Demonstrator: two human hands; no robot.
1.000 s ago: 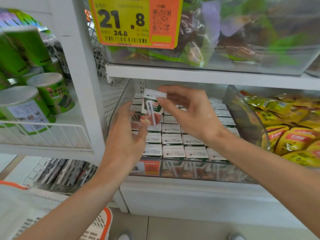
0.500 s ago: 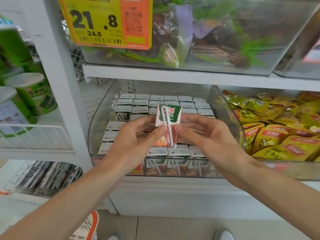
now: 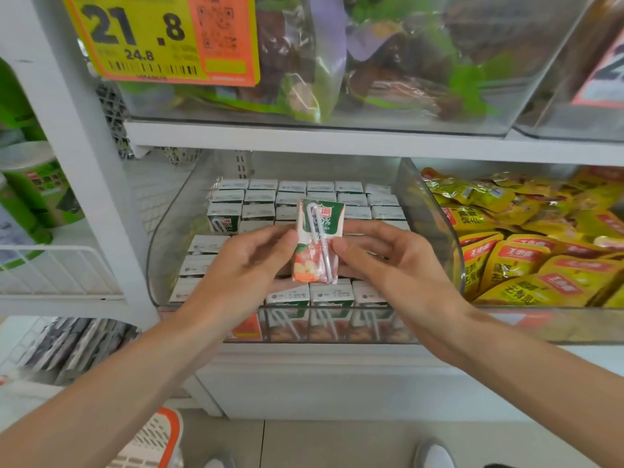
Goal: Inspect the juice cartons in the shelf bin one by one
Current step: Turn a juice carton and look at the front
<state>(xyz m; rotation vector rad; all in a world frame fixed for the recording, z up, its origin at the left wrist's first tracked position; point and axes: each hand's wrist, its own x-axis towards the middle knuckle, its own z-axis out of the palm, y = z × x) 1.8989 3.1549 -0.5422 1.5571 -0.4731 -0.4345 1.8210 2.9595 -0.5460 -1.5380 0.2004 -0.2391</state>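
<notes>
A small juice carton (image 3: 317, 239), green on top and orange with apple pictures below, stands upright in front of the clear shelf bin (image 3: 435, 231). A white straw is stuck to its front. My left hand (image 3: 243, 265) pinches its left edge and my right hand (image 3: 388, 261) pinches its right edge. Behind and below it, several more cartons (image 3: 260, 204) fill the bin in rows, tops up.
Yellow snack pouches (image 3: 526, 258) fill the bin to the right. Green cans (image 3: 37, 194) sit on a wire shelf at left. A yellow and orange price tag (image 3: 162, 35) hangs on the bin above. An orange-rimmed basket (image 3: 155, 440) is at the floor.
The carton came out of the bin toward me and turned upright with its front facing me. Both hands shifted to hold its sides.
</notes>
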